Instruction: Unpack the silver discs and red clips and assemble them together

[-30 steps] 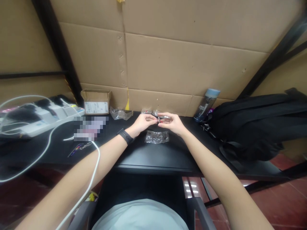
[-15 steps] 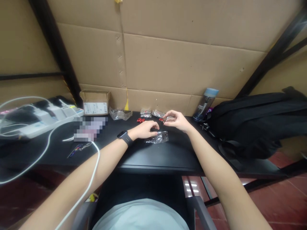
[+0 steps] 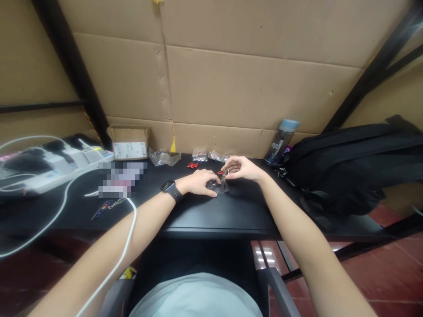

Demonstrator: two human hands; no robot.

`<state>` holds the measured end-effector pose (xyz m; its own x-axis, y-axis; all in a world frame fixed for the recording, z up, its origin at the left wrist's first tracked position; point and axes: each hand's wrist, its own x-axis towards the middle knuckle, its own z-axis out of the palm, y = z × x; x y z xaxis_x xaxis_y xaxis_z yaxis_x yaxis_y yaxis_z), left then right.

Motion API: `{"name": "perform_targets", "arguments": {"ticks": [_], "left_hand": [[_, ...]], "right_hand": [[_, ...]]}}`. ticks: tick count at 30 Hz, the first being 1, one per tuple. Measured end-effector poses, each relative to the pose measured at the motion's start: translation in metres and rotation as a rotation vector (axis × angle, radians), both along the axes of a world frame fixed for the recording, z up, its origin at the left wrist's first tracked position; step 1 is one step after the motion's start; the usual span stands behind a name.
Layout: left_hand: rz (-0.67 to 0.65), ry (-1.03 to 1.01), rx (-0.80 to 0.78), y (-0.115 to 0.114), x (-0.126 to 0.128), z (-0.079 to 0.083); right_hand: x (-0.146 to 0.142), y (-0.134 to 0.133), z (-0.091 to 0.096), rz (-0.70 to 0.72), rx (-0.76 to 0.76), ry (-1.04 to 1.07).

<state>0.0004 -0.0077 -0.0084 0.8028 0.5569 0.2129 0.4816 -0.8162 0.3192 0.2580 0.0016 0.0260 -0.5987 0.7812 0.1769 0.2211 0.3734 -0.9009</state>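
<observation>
Plastic bag point(image 3: 224, 188), box point(image 3: 130, 150), bottle point(image 3: 278, 144) on desk point(image 3: 211, 215)

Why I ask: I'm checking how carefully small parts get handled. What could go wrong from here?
The red-looped item in the right hand is small, so it could slip and drop.

The clear plastic bag at the left hand looks thin and crumpled, so it might slide or tear.

The white cable crosses in front of the left forearm; it might snag if that arm moves.

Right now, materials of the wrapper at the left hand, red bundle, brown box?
Wrapper: likely clear plastic film, glossy, from crinkles and glints.
Red bundle: perhaps cord, from its looped outline; finish unclear.
Brown box: matte tan walls suggest cardboard.
</observation>
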Motion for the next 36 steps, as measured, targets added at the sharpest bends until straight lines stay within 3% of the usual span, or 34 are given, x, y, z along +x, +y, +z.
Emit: {"name": "perform_targets", "arguments": {"ticks": [8,24,32,36], "left_hand": [[0.084,0.045,0.007,0.006,-0.006,-0.001],[0.071,0.072,0.006,0.013,-0.008,-0.005],[-0.002,-0.011,-0.013,0.022,-0.010,-0.009],[-0.045,-0.096,-0.111,0.023,-0.012,-0.006]], "right_hand": [[-0.003,0.006,-0.012,0.052,-0.052,-0.015],[-0.007,0.002,-0.014,0.179,-0.132,-0.023],[-0.007,0.002,-0.015,0.180,-0.128,-0.060],[-0.007,0.002,-0.015,0.181,-0.119,-0.035]]}}
